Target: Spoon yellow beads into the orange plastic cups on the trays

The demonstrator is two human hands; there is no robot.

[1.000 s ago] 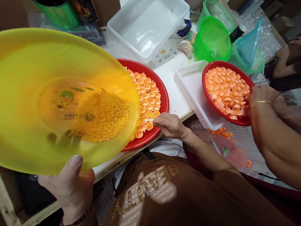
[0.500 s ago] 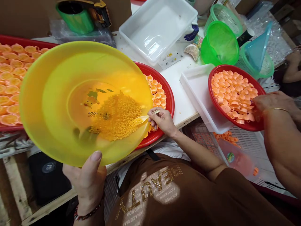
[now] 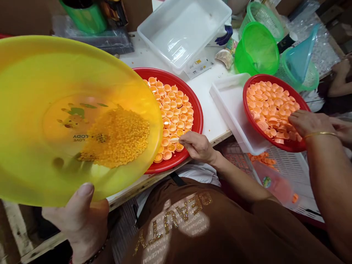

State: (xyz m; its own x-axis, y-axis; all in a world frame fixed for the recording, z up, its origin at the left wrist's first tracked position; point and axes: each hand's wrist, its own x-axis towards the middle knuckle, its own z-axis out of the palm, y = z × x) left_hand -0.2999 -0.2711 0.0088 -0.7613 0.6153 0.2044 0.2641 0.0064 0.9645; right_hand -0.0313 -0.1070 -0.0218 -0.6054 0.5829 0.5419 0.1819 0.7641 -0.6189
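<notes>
My left hand (image 3: 79, 216) grips the near rim of a big yellow plastic bowl (image 3: 33, 95), thumb on top. The bowl is tilted, with a heap of small yellow beads (image 3: 117, 137) in its lower part. My right hand (image 3: 198, 146) is closed in a pinch on a small pale spoon (image 3: 174, 139). The spoon's tip is over the near edge of a round red tray (image 3: 196, 113). Rows of orange caps (image 3: 173, 110) stand open side up on that tray.
A second red tray (image 3: 288, 146) of orange caps rests on a white bin (image 3: 228, 106) at right, with another person's hand (image 3: 308, 123) on it. A larger white bin (image 3: 181, 29), green baskets (image 3: 257, 47) and a blue funnel (image 3: 301, 55) stand behind.
My right hand drew the spoon out of the yellow bowl and down to the caps at the red tray's near edge. The bowl moved left and closer to the camera.
</notes>
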